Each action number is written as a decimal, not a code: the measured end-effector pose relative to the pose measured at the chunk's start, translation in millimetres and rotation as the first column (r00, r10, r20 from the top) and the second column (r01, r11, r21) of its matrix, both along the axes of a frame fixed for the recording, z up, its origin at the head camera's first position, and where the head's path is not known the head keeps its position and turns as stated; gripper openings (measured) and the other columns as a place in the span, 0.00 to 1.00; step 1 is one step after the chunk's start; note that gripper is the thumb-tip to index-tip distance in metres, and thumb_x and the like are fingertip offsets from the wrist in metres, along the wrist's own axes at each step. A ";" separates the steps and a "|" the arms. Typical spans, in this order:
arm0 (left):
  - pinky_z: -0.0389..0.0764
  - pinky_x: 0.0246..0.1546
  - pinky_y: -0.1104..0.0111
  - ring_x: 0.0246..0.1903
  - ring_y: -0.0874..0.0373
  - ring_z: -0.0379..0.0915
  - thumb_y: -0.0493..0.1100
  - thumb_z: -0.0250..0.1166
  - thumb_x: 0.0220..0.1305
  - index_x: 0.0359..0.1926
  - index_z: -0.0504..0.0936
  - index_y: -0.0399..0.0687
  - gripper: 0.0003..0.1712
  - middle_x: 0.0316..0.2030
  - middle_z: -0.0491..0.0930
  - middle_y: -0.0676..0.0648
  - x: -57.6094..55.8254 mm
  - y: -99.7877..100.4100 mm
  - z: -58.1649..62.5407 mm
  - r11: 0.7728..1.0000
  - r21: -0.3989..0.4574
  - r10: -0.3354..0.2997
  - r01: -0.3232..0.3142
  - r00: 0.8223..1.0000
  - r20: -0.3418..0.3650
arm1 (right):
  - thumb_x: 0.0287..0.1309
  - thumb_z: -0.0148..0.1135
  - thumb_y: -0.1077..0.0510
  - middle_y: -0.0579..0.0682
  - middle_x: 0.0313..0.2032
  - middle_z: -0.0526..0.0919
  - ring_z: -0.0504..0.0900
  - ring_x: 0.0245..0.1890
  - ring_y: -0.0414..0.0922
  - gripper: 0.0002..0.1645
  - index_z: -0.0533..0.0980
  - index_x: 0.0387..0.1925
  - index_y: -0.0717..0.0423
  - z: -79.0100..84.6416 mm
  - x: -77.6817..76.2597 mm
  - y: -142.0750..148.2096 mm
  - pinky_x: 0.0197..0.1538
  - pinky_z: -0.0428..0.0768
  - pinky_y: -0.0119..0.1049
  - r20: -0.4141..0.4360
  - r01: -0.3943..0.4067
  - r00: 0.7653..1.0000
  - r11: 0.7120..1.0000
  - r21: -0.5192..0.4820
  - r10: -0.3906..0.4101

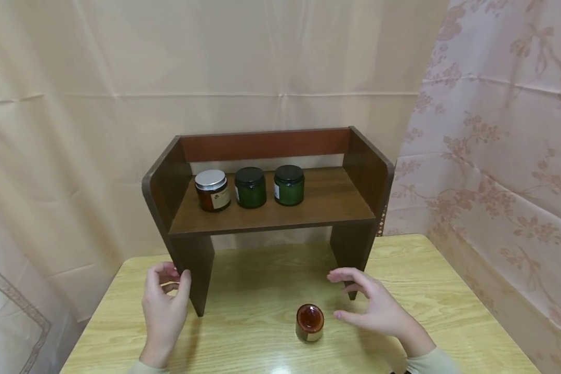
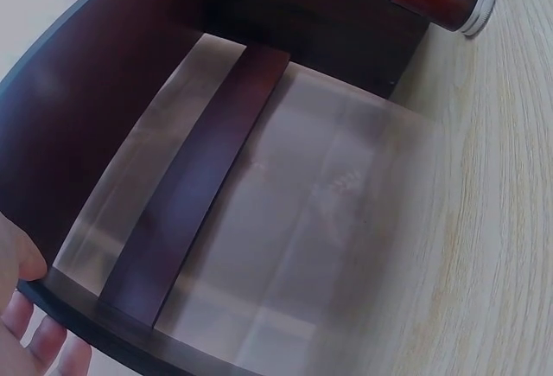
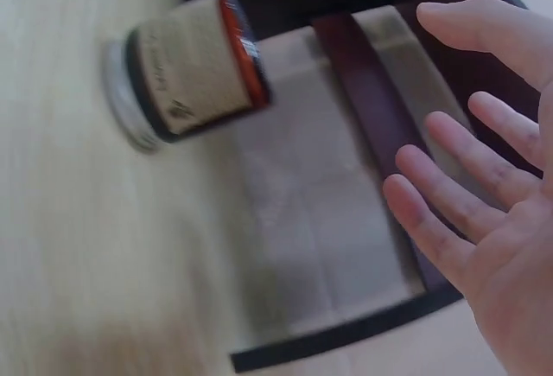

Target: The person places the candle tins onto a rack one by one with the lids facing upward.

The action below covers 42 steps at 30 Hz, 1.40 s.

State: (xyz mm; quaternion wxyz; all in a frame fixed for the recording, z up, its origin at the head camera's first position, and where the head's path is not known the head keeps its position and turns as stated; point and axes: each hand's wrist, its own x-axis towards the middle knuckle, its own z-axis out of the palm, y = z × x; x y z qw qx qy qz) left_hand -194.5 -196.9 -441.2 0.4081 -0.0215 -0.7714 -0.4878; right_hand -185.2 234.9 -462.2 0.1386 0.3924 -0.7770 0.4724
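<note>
A small brown wooden shelf [image 1: 271, 221] stands on the table. My left hand [image 1: 165, 306] holds the front edge of its left side panel, thumb on one face and fingers on the other, as the left wrist view shows. Fingers spread and holding nothing, my right hand [image 1: 374, 306] hovers just right of an amber glass jar [image 1: 310, 323]. That jar stands upside down on the table before the shelf, its silver lid [image 3: 130, 104] at the bottom and a paper label on its side.
On the shelf board stand an amber jar with a silver lid [image 1: 212, 191] and two green jars, one in the middle [image 1: 250, 188] and one further right [image 1: 289, 186]. Cream curtains [image 1: 280, 62] hang behind the wood-grain table [image 1: 402, 265]; a floral curtain [image 1: 505, 171] hangs at the right.
</note>
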 end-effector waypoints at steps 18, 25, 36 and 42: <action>0.76 0.33 0.86 0.35 0.63 0.72 0.27 0.70 0.59 0.47 0.74 0.31 0.17 0.36 0.76 0.46 -1.7 -2.6 0.0 1.000 -0.005 0.010 -0.010 1.000 -0.015 | 0.48 0.81 0.49 0.41 0.62 0.75 0.77 0.59 0.48 0.45 0.68 0.66 0.43 -31.0 2.0 -43.6 0.56 0.82 0.47 0.144 -0.012 0.990 0.989 0.149 -0.010; 0.75 0.33 0.86 0.36 0.62 0.72 0.28 0.70 0.59 0.47 0.74 0.32 0.17 0.37 0.76 0.47 -1.4 -3.4 -0.8 1.000 -0.011 0.007 -0.007 1.000 -0.011 | 0.47 0.81 0.44 0.41 0.62 0.76 0.77 0.58 0.39 0.48 0.67 0.67 0.38 -42.4 3.5 -48.4 0.62 0.77 0.47 0.216 0.023 0.973 0.969 0.247 -0.078; 0.75 0.33 0.87 0.35 0.62 0.71 0.26 0.69 0.58 0.47 0.74 0.30 0.17 0.36 0.76 0.44 -1.7 -0.8 -1.2 1.000 -0.005 0.029 -0.029 1.000 0.005 | 0.47 0.81 0.44 0.43 0.63 0.76 0.75 0.60 0.38 0.48 0.65 0.68 0.31 -47.9 3.7 -52.0 0.65 0.74 0.46 0.285 0.002 0.955 0.959 0.283 -0.086; 0.75 0.32 0.87 0.35 0.62 0.71 0.26 0.69 0.59 0.47 0.74 0.30 0.17 0.37 0.76 0.45 -0.7 0.9 -0.8 1.000 -0.004 0.022 -0.022 1.000 0.009 | 0.47 0.81 0.43 0.41 0.62 0.76 0.75 0.60 0.39 0.48 0.66 0.68 0.37 -50.9 3.3 -50.6 0.64 0.75 0.46 0.291 0.009 0.951 0.953 0.303 -0.102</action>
